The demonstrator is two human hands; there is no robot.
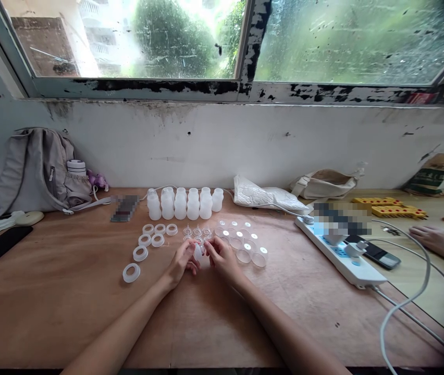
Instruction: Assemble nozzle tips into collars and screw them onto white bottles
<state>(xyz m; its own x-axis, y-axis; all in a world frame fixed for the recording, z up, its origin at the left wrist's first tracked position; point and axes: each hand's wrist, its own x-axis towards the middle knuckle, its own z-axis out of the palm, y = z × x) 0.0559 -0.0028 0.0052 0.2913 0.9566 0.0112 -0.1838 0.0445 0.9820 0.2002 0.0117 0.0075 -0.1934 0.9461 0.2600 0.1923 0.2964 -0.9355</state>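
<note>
Over the wooden table (89,317), my left hand (183,261) is closed around a small translucent screw ring (197,252). Thumb and fingertips of my right hand (222,256) pinch at its right side; what exactly lies between them is too small to make out. Just beyond my hands stand several see-through teats (197,232), partly hidden by the fingers. Loose white rings (140,253) lie to the left in a stepped arrangement. On the right are see-through round caps (258,259) and small white discs (247,247). Several frosted bottles (193,203) stand upright behind.
A white power strip (339,255) with cables lies at right, beside a phone (378,255). A white plastic package (261,194) and a beige bag (325,183) sit along the wall. At left are a grey backpack (34,166) and a black case (1,249). Another person's hand (436,242) rests far right.
</note>
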